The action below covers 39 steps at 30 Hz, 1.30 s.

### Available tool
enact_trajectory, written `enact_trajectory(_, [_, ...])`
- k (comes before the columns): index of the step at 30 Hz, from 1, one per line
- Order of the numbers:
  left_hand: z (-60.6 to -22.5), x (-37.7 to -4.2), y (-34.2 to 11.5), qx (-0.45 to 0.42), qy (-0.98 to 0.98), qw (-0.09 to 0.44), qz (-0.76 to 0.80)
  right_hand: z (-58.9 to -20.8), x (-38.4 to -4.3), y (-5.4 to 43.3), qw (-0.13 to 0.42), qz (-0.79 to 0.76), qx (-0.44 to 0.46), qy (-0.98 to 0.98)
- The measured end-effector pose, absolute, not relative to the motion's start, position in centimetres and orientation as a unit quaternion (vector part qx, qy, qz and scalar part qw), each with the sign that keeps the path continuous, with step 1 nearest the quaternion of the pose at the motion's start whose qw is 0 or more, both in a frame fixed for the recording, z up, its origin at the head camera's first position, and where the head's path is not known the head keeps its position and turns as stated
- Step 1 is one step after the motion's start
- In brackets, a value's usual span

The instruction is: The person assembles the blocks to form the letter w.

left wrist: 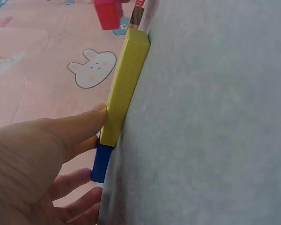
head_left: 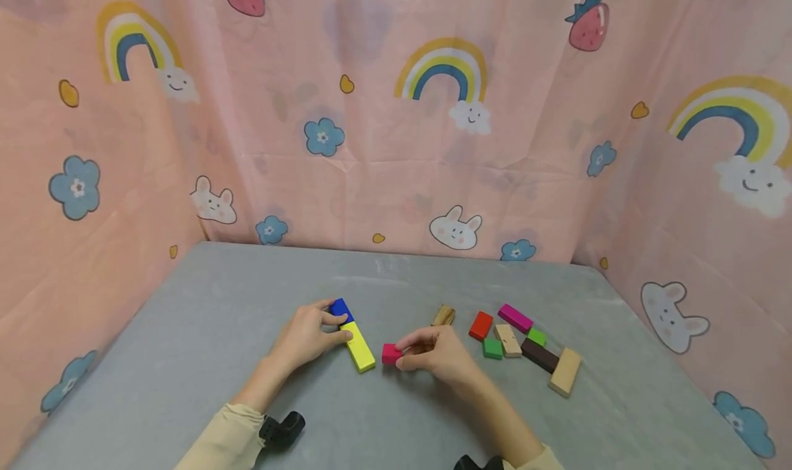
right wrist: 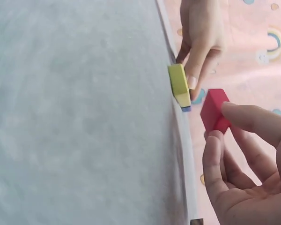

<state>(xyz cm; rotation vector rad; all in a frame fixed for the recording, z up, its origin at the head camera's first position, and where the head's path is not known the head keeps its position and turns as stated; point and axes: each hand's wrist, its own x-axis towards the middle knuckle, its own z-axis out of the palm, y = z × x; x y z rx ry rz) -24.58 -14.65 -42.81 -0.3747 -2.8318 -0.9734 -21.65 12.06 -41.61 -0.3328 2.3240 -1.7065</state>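
Observation:
A yellow block (head_left: 358, 348) and a shorter blue block (head_left: 342, 310) lie end to end on the grey table, forming one slanted bar. My left hand (head_left: 307, 334) touches this bar from its left side, the thumb against the yellow block and the other fingers by the blue one. Between thumb and fingertips, my right hand (head_left: 438, 354) pinches a small red block (right wrist: 214, 111). In the head view that block appears just right of the yellow block's near end, with a narrow gap between them. The right wrist view shows it held by its sides.
Right of my right hand lie several loose blocks: a red one (head_left: 480, 326), a magenta one (head_left: 515, 317), green ones, a dark brown one (head_left: 540, 355) and plain wooden ones. A brown wood-grain block (head_left: 443, 315) sits behind that hand. A pink patterned curtain (head_left: 371, 181) surrounds the table.

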Motion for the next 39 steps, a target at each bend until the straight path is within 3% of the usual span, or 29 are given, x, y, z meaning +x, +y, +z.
enact_trajectory(8, [-42.7, -24.5, -14.7, -0.129, -0.935, 0.061, -0.326, -41.6, -21.4, 11.5, 0.123, -0.549, -0.149, 0.813])
enact_trajectory(39, [-43.0, -24.6, -14.7, -0.133, -0.934, 0.062, -0.324, -41.7, -21.4, 10.7, 0.162, -0.502, -0.145, 0.837])
